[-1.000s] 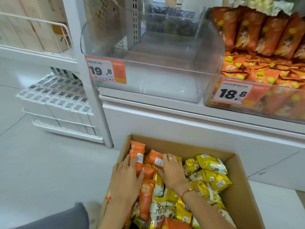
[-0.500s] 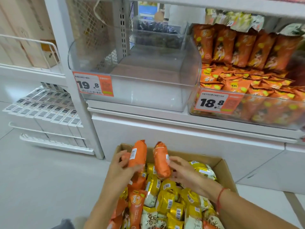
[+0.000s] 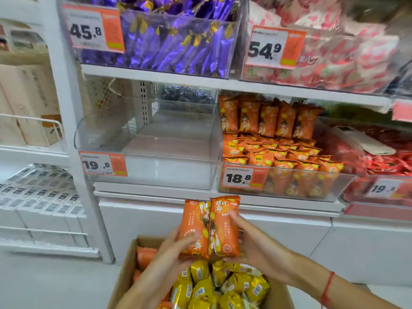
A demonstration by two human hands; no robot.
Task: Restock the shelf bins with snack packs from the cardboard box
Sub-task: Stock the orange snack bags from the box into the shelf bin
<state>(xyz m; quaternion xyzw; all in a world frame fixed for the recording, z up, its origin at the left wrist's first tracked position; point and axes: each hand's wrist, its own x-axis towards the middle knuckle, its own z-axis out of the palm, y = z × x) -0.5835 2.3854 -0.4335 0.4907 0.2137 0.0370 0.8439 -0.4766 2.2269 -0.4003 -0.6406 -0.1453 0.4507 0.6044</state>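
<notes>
Left hand (image 3: 172, 246): raised above the box, fingers curled round the left orange pack (image 3: 194, 228), gripping its lower half.
Right hand (image 3: 253, 244): fingers wrapped round the right orange pack (image 3: 224, 226) from the right side, holding it upright.
Packs: side by side, long edges touching, held upright over the far end of the cardboard box (image 3: 124, 273) and below the shelf edge (image 3: 289, 205).
Cardboard box: on the floor against the shelf base, flaps open, filled with gold-yellow packs (image 3: 223, 286) plus a few orange packs (image 3: 145, 256) along its left wall.
Clear bin, tag 19.8 (image 3: 153, 161): on the middle shelf, up and left of the held packs; no packs visible inside.
Clear bin, tag 18.8 (image 3: 312, 181): just beside the first, to its right, stocked with orange packs of matching print, back row upright.
Upper shelf: purple packs (image 3: 178, 41) behind tag 45.8, pink-red packs (image 3: 334, 52) behind tag 54.9.
Right wrist: red string (image 3: 326, 288) tied round it.
</notes>
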